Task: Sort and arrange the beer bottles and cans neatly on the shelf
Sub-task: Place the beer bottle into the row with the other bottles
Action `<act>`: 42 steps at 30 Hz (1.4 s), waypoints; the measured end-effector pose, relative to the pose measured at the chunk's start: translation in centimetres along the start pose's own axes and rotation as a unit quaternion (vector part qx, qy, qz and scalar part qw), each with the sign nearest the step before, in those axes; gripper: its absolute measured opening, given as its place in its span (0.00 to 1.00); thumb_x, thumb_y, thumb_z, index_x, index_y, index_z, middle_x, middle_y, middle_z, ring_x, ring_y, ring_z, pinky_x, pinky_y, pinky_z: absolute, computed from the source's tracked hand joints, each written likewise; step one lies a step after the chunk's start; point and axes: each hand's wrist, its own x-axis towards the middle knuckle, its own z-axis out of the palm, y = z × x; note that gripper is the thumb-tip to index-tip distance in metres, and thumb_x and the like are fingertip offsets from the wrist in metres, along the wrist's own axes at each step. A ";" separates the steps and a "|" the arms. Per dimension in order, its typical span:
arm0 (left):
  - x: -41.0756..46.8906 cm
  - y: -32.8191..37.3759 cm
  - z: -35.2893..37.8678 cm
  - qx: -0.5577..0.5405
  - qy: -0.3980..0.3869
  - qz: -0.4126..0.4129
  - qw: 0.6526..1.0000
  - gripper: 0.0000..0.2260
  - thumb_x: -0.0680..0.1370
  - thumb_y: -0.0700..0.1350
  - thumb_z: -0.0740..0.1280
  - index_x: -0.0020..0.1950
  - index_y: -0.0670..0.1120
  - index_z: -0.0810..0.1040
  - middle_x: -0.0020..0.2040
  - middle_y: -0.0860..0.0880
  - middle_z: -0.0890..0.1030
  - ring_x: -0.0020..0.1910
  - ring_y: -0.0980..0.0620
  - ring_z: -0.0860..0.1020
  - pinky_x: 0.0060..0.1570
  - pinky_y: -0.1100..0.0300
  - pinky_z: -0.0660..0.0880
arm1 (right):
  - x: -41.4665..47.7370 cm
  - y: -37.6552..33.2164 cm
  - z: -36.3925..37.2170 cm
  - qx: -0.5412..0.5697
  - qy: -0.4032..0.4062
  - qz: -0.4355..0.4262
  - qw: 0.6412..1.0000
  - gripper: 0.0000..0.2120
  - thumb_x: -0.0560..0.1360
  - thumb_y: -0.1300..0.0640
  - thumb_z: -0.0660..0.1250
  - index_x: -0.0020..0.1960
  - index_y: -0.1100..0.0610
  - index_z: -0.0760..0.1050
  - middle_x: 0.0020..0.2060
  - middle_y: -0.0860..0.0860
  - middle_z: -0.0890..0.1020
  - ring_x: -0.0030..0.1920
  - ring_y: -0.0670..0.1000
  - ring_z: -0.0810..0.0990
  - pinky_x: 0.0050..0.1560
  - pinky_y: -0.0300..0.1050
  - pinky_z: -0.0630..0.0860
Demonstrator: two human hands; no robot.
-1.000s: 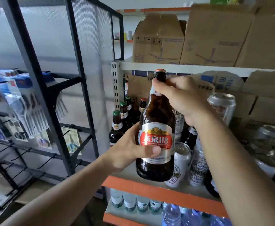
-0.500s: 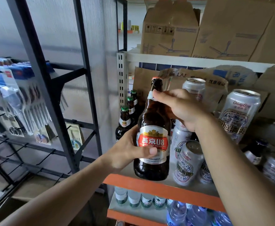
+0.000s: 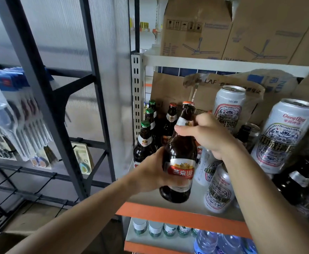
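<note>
Beer bottle [image 3: 179, 162], labelled U8, hangs tilted just over the shelf [image 3: 177, 215] edge. My left hand [image 3: 150, 173] wraps its belly to carry the weight, and my right hand [image 3: 205, 136] pinches the neck to steer. Right of it lean cans [image 3: 285, 136] marked Chong Qing. Behind it stand capped bottles [image 3: 145, 140], a row I judge it joins.

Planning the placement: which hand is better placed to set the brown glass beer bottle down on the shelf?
Probably left: the left hand wraps the brown glass beer bottle low on its body; the right hand only grips its neck.
</note>
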 end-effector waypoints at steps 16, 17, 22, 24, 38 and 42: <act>2.2 -2.6 -7.0 0.062 0.242 0.014 0.968 0.39 0.69 0.65 0.71 0.74 0.51 0.62 0.67 0.52 0.72 0.65 0.52 0.73 0.63 0.52 0.74 | 6.0 4.5 4.3 -0.065 0.142 0.104 0.982 0.12 0.75 0.55 0.72 0.41 0.56 0.69 0.39 0.50 0.76 0.45 0.56 0.77 0.44 0.46 0.71; 2.3 -3.1 -7.0 0.069 0.211 -0.009 0.975 0.45 0.65 0.69 0.71 0.76 0.52 0.59 0.70 0.51 0.70 0.67 0.51 0.71 0.66 0.49 0.72 | 6.3 4.8 4.6 -0.062 0.152 0.107 0.981 0.10 0.75 0.55 0.72 0.45 0.57 0.71 0.42 0.52 0.78 0.47 0.57 0.78 0.44 0.46 0.71; 3.5 -5.8 -6.7 0.046 0.136 -0.071 0.987 0.31 0.69 0.48 0.77 0.67 0.58 0.65 0.56 0.60 0.78 0.59 0.56 0.77 0.62 0.52 0.75 | 7.6 6.4 5.7 -0.047 0.181 0.120 0.975 0.15 0.74 0.55 0.73 0.57 0.59 0.76 0.53 0.56 0.82 0.54 0.59 0.80 0.52 0.50 0.76; 3.9 -6.3 -6.5 0.049 0.114 -0.084 0.989 0.31 0.70 0.43 0.77 0.67 0.56 0.66 0.51 0.62 0.78 0.54 0.60 0.78 0.50 0.67 0.75 | 7.9 6.9 6.0 -0.040 0.185 0.118 0.975 0.15 0.73 0.56 0.73 0.57 0.59 0.76 0.53 0.56 0.82 0.54 0.59 0.80 0.51 0.49 0.76; 4.7 -8.5 -6.5 0.092 0.122 -0.134 0.979 0.31 0.68 0.48 0.78 0.68 0.51 0.69 0.53 0.56 0.78 0.52 0.55 0.76 0.48 0.63 0.71 | 9.2 8.2 7.1 -0.037 0.161 0.083 0.983 0.11 0.75 0.56 0.72 0.56 0.56 0.76 0.48 0.50 0.81 0.48 0.51 0.78 0.46 0.44 0.71; 4.7 -8.9 -6.5 0.091 0.119 -0.135 0.979 0.32 0.68 0.50 0.78 0.68 0.52 0.69 0.55 0.55 0.79 0.54 0.54 0.77 0.49 0.62 0.73 | 9.7 8.4 7.3 -0.033 0.161 0.085 0.983 0.11 0.75 0.56 0.72 0.55 0.56 0.76 0.48 0.50 0.81 0.49 0.51 0.79 0.46 0.45 0.71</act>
